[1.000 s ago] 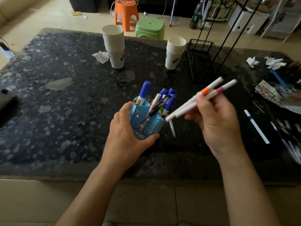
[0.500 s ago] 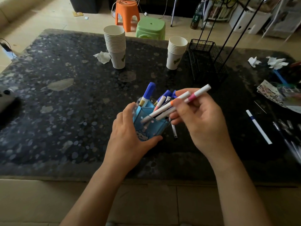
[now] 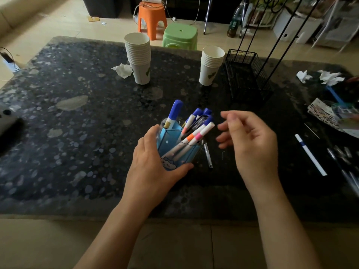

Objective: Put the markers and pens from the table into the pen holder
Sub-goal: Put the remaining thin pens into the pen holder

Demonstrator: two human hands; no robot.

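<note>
The left hand wraps around the blue holder on the table, gripping it. Two white markers lean in the holder among blue-capped ones. The right hand hovers just beside them, fingers loosely spread and empty. A white pen lies well to the right.

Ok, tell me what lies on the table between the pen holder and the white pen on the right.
Head view: a clear pen lies right beside the holder; the right hand hovers above; otherwise bare table up to the white pen.
</note>
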